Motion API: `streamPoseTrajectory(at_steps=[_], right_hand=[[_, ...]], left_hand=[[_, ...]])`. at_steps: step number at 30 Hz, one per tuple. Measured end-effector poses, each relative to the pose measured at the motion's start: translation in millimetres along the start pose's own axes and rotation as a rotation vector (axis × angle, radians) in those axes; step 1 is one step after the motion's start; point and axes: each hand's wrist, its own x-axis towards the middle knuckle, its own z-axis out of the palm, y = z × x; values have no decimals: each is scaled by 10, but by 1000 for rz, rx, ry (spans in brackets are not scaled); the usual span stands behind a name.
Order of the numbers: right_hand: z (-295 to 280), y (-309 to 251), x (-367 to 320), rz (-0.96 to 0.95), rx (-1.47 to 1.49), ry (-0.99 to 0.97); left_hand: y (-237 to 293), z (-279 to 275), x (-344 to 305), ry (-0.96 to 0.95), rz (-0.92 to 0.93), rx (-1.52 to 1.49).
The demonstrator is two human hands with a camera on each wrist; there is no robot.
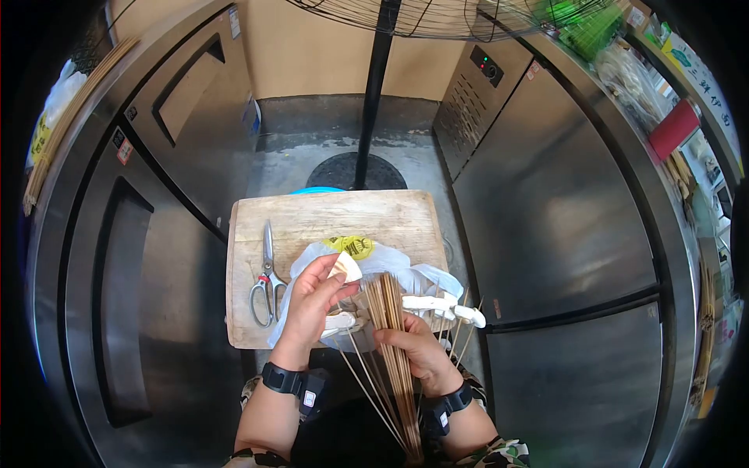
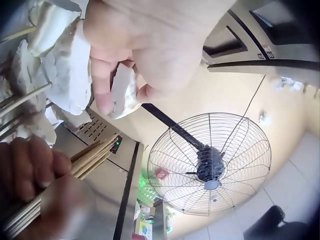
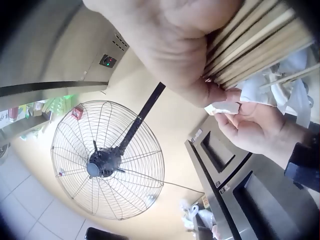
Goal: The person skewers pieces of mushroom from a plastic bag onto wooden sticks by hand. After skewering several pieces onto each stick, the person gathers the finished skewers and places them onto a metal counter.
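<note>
The left hand [image 1: 314,303] pinches a small white piece [image 1: 345,268] between thumb and fingers, above a plastic bag [image 1: 390,261] on the wooden board. A bundle of thin wooden sticks [image 1: 390,327] is gripped by the right hand [image 1: 417,351], its thumb across the front. White pieces on sticks [image 1: 468,315] lie at the bag's right side, and more white pieces [image 1: 338,321] lie beside the left hand. In the left wrist view the pinched piece [image 2: 123,91] has a pale, slightly browned edge. The right wrist view shows the sticks [image 3: 260,45] under the right hand [image 3: 170,45].
Scissors [image 1: 268,273] lie on the left of the cutting board [image 1: 335,210]. Steel cabinets [image 1: 175,273] stand left and right [image 1: 554,203]. Behind the board rise a black pole [image 1: 377,101] and its round base [image 1: 328,168], with a wire fan cage [image 1: 437,19] above.
</note>
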Motion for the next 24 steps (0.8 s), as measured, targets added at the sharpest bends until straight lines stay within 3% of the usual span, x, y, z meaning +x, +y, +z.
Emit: streamPoseTrajectory(at_steps=[24], right_hand=[[45, -10, 2, -13, -70, 6]], left_hand=[[-76, -45, 22, -84, 35, 71]])
